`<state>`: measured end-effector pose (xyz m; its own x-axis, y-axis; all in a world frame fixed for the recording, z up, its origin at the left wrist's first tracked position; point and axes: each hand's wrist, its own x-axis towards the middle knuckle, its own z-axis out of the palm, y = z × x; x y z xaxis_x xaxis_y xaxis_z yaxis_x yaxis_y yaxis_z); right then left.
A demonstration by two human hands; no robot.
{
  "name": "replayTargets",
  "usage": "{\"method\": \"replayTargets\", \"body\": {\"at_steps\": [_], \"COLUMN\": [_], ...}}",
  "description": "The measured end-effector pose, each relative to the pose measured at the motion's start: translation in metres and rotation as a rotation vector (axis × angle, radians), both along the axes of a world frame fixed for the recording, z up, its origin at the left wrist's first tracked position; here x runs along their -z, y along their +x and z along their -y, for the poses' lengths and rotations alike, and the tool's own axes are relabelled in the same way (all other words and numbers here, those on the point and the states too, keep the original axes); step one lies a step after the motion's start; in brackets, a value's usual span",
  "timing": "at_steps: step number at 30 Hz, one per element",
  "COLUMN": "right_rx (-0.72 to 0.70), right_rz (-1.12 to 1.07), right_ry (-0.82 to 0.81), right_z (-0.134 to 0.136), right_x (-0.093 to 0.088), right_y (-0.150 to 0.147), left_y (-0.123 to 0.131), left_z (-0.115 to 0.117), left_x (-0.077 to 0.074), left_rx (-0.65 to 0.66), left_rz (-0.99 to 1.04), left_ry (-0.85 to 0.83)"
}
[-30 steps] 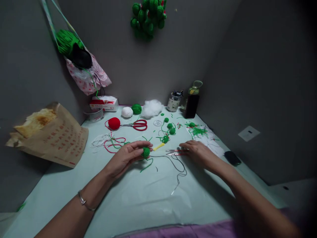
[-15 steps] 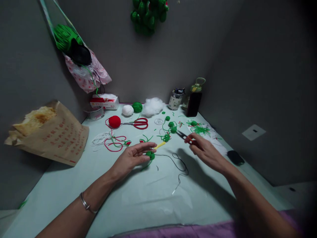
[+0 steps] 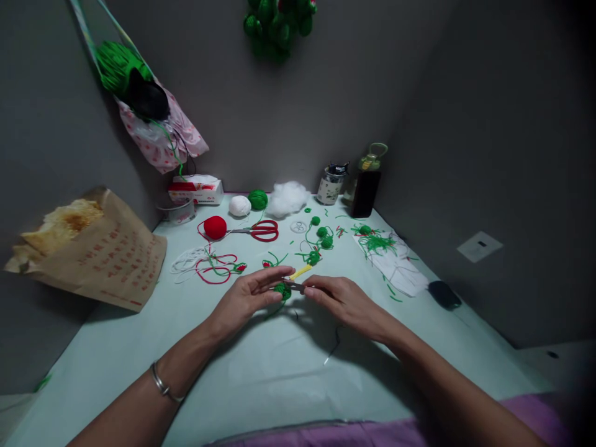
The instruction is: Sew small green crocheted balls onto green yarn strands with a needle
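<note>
While L hand is pinching a green crocheted ball over the table, R hand is gripping small scissors right by it; ball's looking formed, but a green yarn tail is hanging, prob. untrimmed.

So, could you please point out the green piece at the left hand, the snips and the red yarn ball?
Green piece [image 3: 285, 292], head view: visible middle.
Snips [image 3: 295, 286], head view: blades.
Red yarn ball [image 3: 215, 228], head view: middle.
</note>
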<state>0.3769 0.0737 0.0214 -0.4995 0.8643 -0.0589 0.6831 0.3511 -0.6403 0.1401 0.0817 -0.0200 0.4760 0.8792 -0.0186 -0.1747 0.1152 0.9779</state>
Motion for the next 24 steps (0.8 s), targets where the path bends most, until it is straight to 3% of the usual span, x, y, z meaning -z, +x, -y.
{"method": "replayTargets", "body": {"at_steps": [6, 15, 24], "right_rx": [0.043, 0.019, 0.026], "right_rz": [-0.043, -0.109, -0.218], "right_ry": [-0.025, -0.058, -0.142], "right_z": [-0.001, 0.003, 0.000], "right_x": [0.001, 0.005, 0.021], "right_y": [0.002, -0.008, -0.006], "left_y": [-0.001, 0.001, 0.003], "left_z": [0.001, 0.002, 0.005], "left_x": [-0.004, -0.003, -0.003], "left_rx": [-0.024, 0.037, 0.082], "left_rz": [0.003, 0.023, 0.012], "left_ry": [0.018, -0.005, -0.029]}}
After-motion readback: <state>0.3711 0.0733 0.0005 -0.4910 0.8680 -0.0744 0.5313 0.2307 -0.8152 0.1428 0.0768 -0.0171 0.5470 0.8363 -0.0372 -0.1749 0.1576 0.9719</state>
